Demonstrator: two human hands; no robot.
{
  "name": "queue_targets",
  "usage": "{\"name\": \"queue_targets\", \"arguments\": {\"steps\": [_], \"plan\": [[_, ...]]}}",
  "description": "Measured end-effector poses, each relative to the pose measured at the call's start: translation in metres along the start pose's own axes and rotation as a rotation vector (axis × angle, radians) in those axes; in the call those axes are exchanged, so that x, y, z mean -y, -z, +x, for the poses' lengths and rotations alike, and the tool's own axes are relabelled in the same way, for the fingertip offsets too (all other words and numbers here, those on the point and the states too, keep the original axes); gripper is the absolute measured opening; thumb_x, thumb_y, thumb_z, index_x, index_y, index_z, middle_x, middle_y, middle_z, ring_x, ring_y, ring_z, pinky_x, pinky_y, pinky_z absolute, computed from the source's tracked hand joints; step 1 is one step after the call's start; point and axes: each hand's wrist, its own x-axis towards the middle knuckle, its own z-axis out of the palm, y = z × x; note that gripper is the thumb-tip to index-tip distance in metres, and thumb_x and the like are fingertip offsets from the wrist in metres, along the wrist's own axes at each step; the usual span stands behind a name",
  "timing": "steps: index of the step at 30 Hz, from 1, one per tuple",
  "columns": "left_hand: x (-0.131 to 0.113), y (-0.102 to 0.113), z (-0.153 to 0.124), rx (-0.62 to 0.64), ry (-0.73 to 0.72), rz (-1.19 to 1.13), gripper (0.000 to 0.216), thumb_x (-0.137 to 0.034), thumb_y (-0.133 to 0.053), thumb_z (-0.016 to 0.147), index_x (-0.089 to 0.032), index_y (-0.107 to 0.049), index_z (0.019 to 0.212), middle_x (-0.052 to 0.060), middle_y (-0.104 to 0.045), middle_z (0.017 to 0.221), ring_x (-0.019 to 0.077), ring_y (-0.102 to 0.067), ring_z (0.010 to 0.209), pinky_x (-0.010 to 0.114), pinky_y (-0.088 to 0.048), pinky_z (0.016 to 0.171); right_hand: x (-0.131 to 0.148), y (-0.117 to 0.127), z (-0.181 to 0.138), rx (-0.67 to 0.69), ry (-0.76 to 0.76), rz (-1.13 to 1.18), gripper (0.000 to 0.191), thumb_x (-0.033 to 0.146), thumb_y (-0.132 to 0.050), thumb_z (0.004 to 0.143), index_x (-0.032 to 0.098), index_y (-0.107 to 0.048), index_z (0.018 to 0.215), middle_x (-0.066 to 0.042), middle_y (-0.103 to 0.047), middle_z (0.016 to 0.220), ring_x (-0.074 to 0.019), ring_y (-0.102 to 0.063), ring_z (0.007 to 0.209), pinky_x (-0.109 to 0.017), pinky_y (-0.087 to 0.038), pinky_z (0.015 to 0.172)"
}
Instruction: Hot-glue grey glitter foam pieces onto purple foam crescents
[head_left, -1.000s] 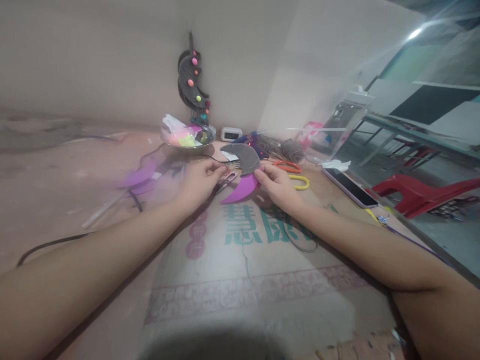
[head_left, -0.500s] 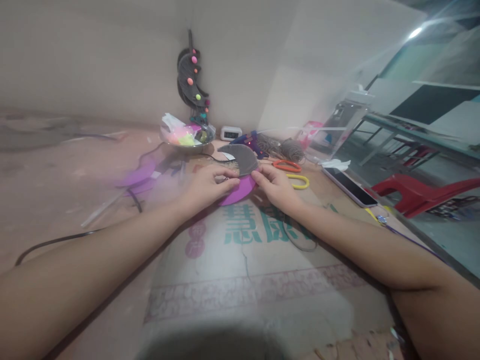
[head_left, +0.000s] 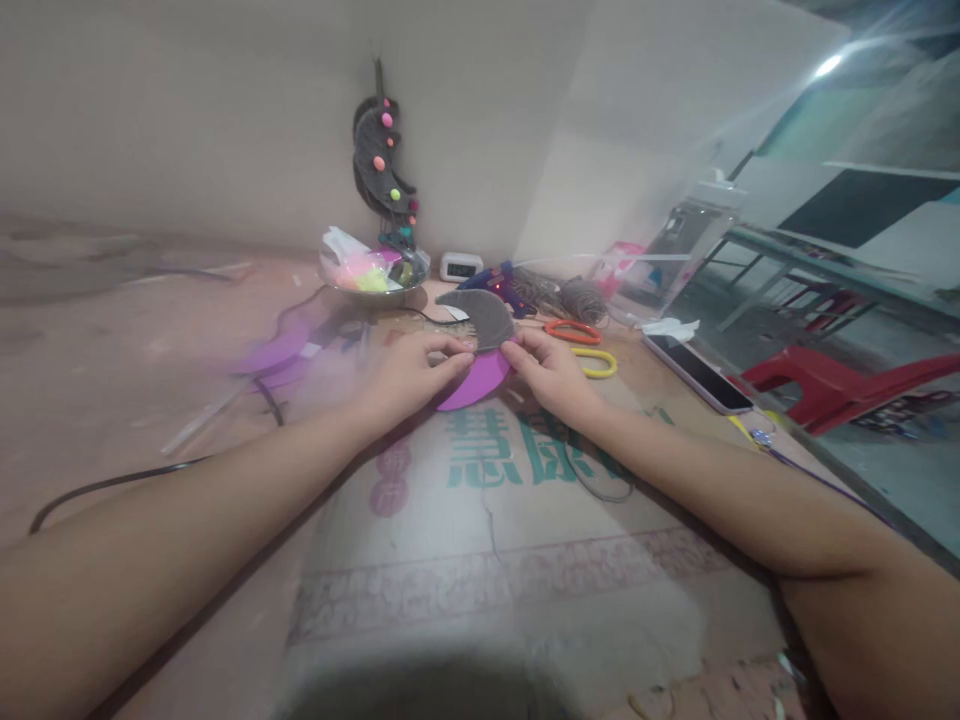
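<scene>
Between my two hands is a crescent-shaped piece, its upper part wrapped in grey yarn point(head_left: 493, 318) and its lower part bare purple card point(head_left: 474, 386). My left hand point(head_left: 420, 375) pinches it from the left, thumb and fingertips together near the lower end of the yarn. On the right edge, my right hand point(head_left: 549, 372) grips it between thumb and fingers at the same height. Beneath lies a flattened cardboard sheet point(head_left: 420, 600) with green printed characters. A thin loop of grey yarn point(head_left: 600, 490) rests under my right forearm.
Behind stand a metal bowl point(head_left: 375, 290) of bright pompoms, a white digital clock point(head_left: 461, 267), a blue glue gun point(head_left: 504, 290) and a yarn ball point(head_left: 583, 300). Orange-handled scissors point(head_left: 574, 332), yellow-handled scissors point(head_left: 598, 363) and a phone point(head_left: 697, 373) lie right. A decorated grey crescent point(head_left: 375, 160) hangs on the wall.
My left thumb has drawn back slightly to the left, uncovering a little more purple card. Both hands stay on the crescent, and the rest looks the same.
</scene>
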Motion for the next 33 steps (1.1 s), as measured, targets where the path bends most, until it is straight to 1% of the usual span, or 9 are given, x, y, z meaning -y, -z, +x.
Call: {"name": "queue_targets", "arguments": {"steps": [4, 9, 13, 15, 17, 21, 24, 26, 33], "plan": [[0.003, 0.0, 0.0, -0.021, 0.057, -0.02, 0.025, -0.042, -0.059, 0.078, -0.02, -0.069, 0.075, 0.003, -0.071, 0.08, 0.0185, -0.062, 0.075, 0.029, -0.047, 0.076, 0.002, 0.0, 0.0, 0.0, -0.01, 0.008, 0.027, 0.039, -0.049, 0.088, 0.019, -0.053, 0.07, 0.001, -0.054, 0.065, -0.0151, -0.051, 0.067, -0.028, -0.039, 0.067], [0.004, -0.001, 0.002, -0.035, 0.046, -0.064, 0.024, -0.04, -0.055, 0.08, -0.019, -0.065, 0.075, 0.003, -0.068, 0.08, 0.0175, -0.06, 0.075, 0.027, -0.044, 0.072, 0.003, 0.0, -0.001, 0.003, -0.011, 0.008, 0.027, 0.039, -0.049, 0.088, 0.019, -0.053, 0.07, 0.001, -0.054, 0.064, -0.0152, -0.051, 0.066, -0.028, -0.038, 0.066], [0.007, -0.001, 0.005, -0.163, 0.097, -0.176, 0.02, -0.035, -0.051, 0.081, -0.019, -0.06, 0.073, 0.001, -0.063, 0.075, 0.0167, -0.058, 0.074, 0.026, -0.043, 0.07, 0.002, 0.0, -0.001, 0.002, -0.002, 0.019, 0.026, 0.04, -0.049, 0.088, 0.02, -0.052, 0.071, 0.001, -0.055, 0.066, -0.0149, -0.051, 0.067, -0.028, -0.039, 0.067], [0.011, 0.0, 0.006, -0.227, 0.141, -0.203, 0.023, -0.035, -0.048, 0.083, -0.019, -0.056, 0.07, 0.0, -0.06, 0.072, 0.016, -0.055, 0.071, 0.025, -0.041, 0.065, 0.002, 0.0, 0.0, 0.0, -0.001, 0.02, 0.027, 0.04, -0.049, 0.088, 0.02, -0.052, 0.07, 0.001, -0.055, 0.066, -0.015, -0.052, 0.067, -0.028, -0.039, 0.067], [0.014, 0.001, 0.007, -0.246, 0.168, -0.187, 0.029, -0.039, -0.044, 0.086, -0.019, -0.054, 0.067, 0.0, -0.057, 0.068, 0.0156, -0.053, 0.067, 0.025, -0.039, 0.061, 0.002, 0.0, 0.0, 0.003, -0.011, 0.024, 0.027, 0.04, -0.049, 0.088, 0.019, -0.052, 0.07, 0.001, -0.055, 0.066, -0.015, -0.052, 0.066, -0.028, -0.039, 0.067], [0.015, 0.003, 0.007, -0.228, 0.16, -0.117, 0.034, -0.045, -0.045, 0.086, -0.019, -0.055, 0.068, 0.001, -0.058, 0.067, 0.0168, -0.055, 0.067, 0.027, -0.039, 0.063, 0.0, 0.001, 0.0, 0.007, -0.031, 0.035, 0.028, 0.04, -0.049, 0.088, 0.019, -0.052, 0.07, 0.001, -0.055, 0.064, -0.0143, -0.051, 0.064, -0.028, -0.039, 0.065], [0.012, 0.002, 0.006, -0.209, 0.133, -0.082, 0.024, -0.041, -0.054, 0.082, -0.018, -0.061, 0.078, 0.002, -0.066, 0.079, 0.0179, -0.059, 0.075, 0.028, -0.042, 0.071, -0.001, 0.0, 0.0, 0.0, -0.024, 0.035, 0.028, 0.039, -0.049, 0.088, 0.019, -0.052, 0.07, 0.001, -0.055, 0.064, -0.0137, -0.051, 0.065, -0.027, -0.039, 0.065], [0.01, 0.002, 0.006, -0.172, 0.135, -0.079, 0.023, -0.039, -0.058, 0.079, -0.017, -0.063, 0.083, 0.003, -0.068, 0.084, 0.0185, -0.061, 0.077, 0.029, -0.044, 0.072, -0.002, 0.0, 0.001, 0.002, -0.027, 0.036, 0.027, 0.039, -0.049, 0.088, 0.018, -0.053, 0.071, 0.001, -0.054, 0.065, -0.0135, -0.051, 0.066, -0.026, -0.039, 0.066], [0.004, 0.001, 0.003, -0.041, 0.078, -0.146, 0.04, -0.051, -0.047, 0.085, -0.016, -0.067, 0.086, 0.005, -0.069, 0.084, 0.0192, -0.062, 0.078, 0.029, -0.045, 0.07, 0.005, -0.001, -0.002, 0.024, -0.035, 0.018, 0.024, 0.037, -0.05, 0.087, 0.018, -0.052, 0.071, 0.002, -0.053, 0.063, -0.0121, -0.048, 0.061, -0.025, -0.038, 0.061]]}}
